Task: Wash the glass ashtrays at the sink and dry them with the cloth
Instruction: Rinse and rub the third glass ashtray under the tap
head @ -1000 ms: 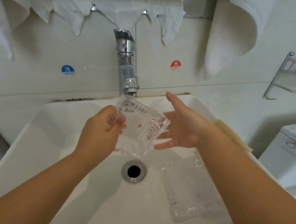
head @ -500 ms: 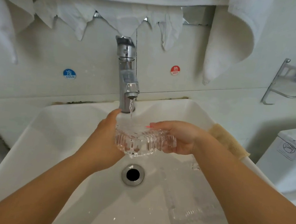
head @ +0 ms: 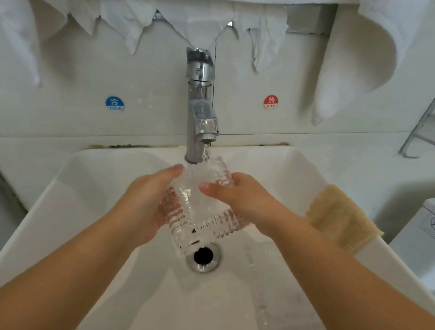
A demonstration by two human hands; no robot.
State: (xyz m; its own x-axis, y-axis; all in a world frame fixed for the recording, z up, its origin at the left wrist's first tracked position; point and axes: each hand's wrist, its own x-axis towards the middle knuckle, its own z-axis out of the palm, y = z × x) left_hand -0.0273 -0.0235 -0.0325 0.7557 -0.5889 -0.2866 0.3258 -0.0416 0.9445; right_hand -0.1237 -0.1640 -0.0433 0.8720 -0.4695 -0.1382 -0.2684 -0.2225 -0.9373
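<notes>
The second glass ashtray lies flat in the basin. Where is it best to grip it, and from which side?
Probably from above: pinch two opposite ribbed walls of the second ashtray. It lies flat on the sink floor, wet, so fingers cannot easily reach under it.

I see my left hand (head: 147, 206) and right hand (head: 242, 199) gripping 1 ribbed glass ashtray (head: 201, 206) between them, tilted under the running tap (head: 202, 109) just beyond my fingertips. Below my right forearm a 2nd ashtray (head: 277, 300) lies in the sink (head: 91, 232). A tan cloth (head: 339, 218) drapes the rim right of my right hand.
</notes>
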